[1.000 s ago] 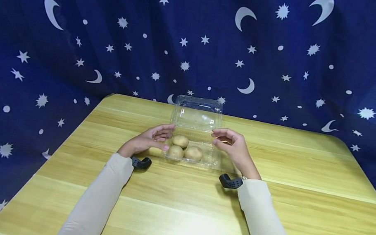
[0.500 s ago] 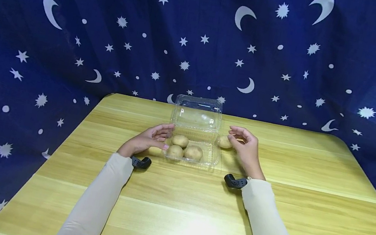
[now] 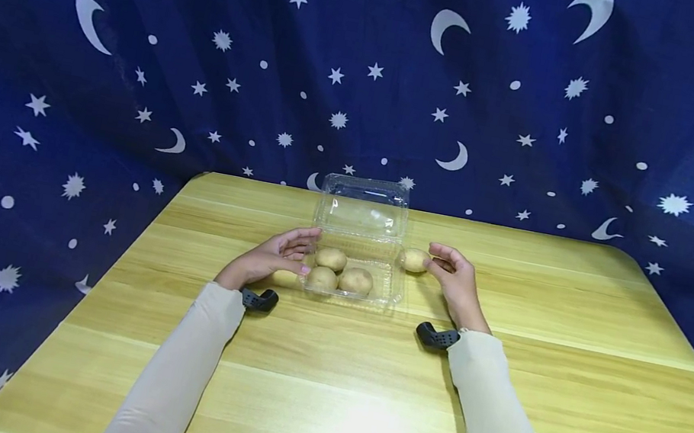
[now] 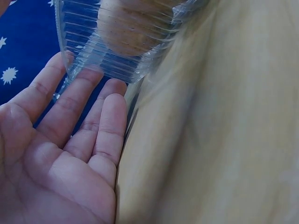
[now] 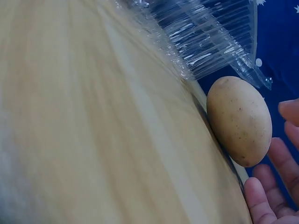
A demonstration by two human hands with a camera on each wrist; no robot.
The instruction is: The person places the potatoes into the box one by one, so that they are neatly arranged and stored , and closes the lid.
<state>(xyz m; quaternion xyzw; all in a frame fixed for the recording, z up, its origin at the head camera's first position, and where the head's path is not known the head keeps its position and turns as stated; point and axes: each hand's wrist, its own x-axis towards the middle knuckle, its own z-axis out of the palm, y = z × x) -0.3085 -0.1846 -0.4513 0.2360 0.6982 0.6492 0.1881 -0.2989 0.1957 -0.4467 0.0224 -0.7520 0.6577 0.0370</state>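
A clear plastic clamshell box (image 3: 387, 282) sits with its lid (image 3: 363, 212) raised at the back. Three potatoes lie inside: one behind (image 3: 331, 259), one front left (image 3: 322, 279) and one to the right (image 3: 356, 281). My left hand (image 3: 274, 254) rests against the box's left side, its fingertips (image 4: 91, 74) at the ribbed wall and its thumb at the front left corner. Just right of the box, another potato (image 5: 239, 121) lies on the table. My right hand (image 3: 456, 286) is beside it, fingers loosely spread and apart from it in the right wrist view.
The wooden table (image 3: 319, 374) reaches back to a dark blue curtain (image 3: 246, 36) with moons and stars. A dark wrist camera (image 3: 260, 299) is worn on the left wrist, another (image 3: 436, 335) on the right. Light glares off the front of the table.
My right hand has gone from the box's right side to the right, uncovering the outside potato, and its fingers have come away from it. My left hand has stayed put.
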